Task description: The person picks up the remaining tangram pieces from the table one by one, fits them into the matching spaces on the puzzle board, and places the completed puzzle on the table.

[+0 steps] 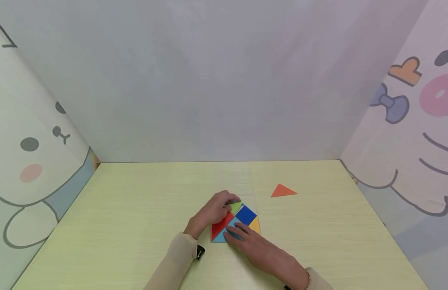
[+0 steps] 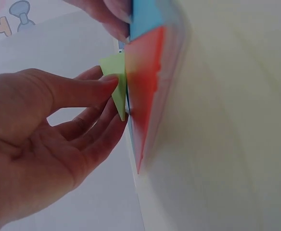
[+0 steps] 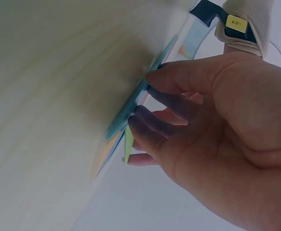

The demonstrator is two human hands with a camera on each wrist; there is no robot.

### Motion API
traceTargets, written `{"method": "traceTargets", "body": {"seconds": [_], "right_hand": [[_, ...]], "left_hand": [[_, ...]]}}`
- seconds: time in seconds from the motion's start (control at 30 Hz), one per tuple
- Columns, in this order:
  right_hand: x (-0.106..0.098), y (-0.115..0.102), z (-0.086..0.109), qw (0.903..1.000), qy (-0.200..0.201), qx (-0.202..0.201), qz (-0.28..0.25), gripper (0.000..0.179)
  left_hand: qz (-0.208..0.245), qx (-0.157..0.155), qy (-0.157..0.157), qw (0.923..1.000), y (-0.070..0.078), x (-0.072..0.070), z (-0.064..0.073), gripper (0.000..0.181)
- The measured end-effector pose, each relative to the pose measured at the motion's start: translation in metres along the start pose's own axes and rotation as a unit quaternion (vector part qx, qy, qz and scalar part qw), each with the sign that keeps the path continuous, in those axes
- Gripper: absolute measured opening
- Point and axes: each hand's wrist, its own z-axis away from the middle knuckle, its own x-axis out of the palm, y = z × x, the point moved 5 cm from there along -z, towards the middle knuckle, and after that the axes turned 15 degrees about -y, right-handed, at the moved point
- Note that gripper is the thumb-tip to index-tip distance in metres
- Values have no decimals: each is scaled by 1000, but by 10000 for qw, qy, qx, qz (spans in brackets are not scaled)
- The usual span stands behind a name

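Note:
A tangram puzzle lies on the table, with a red piece (image 1: 220,225), a dark blue square (image 1: 246,215), a yellow piece (image 1: 257,226) and light blue pieces (image 1: 219,237) in its tray. My left hand (image 1: 215,208) pinches a green triangle (image 2: 114,67) between thumb and fingers, tilted up at the puzzle's far edge. On the near side, my right hand (image 1: 254,246) rests its fingertips on the light blue area, partly covering it. An orange triangle (image 1: 283,191) lies apart on the table, to the right of the puzzle.
The pale wooden table (image 1: 118,213) extends to both sides of the puzzle. A grey-white back wall (image 1: 216,88) rises behind it, and side panels with cartoon animals stand at left and right.

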Motion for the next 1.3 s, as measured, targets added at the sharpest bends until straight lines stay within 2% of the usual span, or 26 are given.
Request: {"method": "traceTargets", "body": {"seconds": [0.4,0.7,1.07,1.3], "right_hand": [[-1,0,0,9997,165,-96,164,51],[-3,0,0,9998,129,-55,119,52],[-4,0,1,9989,359,-192,244,51],[-2,-1,1,9979,465,-306,344,52]], "left_hand": [[-188,-7,-69,9998,1,2,0,36],[-364,-5,-190,9992,1,4,-1,37],[-421,296,-267,9983,5,4,1,37],[-836,117,-485,9952,5,9,-2,42]]}}
